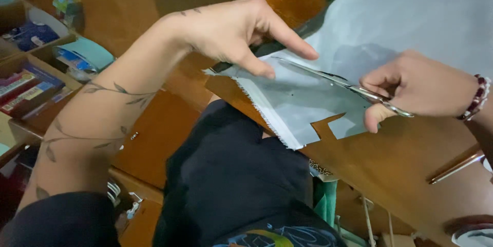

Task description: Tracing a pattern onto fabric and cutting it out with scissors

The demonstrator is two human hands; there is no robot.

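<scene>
Your right hand (405, 90) grips the scissors (339, 83) (blades pointing left), toward your left hand (233, 31) pressing the pale fabric (303, 103) at the table (390, 165) edge.

Left hand (233, 31): forearm raised, wrist bent, index finger and thumb extended downward, pressing. Right hand (405, 90): enters from the right, fingers (377, 80) curled closed, thumb pointing down, wrist level.
</scene>
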